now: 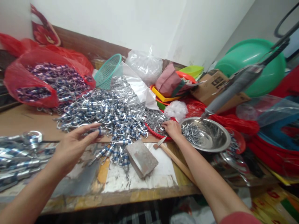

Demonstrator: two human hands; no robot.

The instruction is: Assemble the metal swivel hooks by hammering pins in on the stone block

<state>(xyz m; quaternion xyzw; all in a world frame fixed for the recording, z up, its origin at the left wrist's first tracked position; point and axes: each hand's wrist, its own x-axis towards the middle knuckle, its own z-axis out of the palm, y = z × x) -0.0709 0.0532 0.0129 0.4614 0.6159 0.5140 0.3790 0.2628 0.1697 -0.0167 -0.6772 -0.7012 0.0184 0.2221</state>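
In my left hand (72, 144), thumb and fingers close round a blue-and-silver metal hook fitting (101, 131). It is beside a large heap of similar hook fittings (112, 109), several of which spill toward the front edge. My right hand (173, 128) dips its fingertips into small flat metal pieces (155, 119) on a red tray (151, 131); whatever is between those fingers is hidden. In front of the heap rests a grey metal block (142, 158). A hammer (174, 157) with a wooden handle lies to its right, partly under my right forearm.
A steel bowl (218, 132) of metal pins stands right of my right hand, with a grey tool arm (235, 87) slanting over it. Left are more fittings (18, 158) and a red bag (46, 84). Behind are a green basket (108, 71) and a cardboard box (212, 87).
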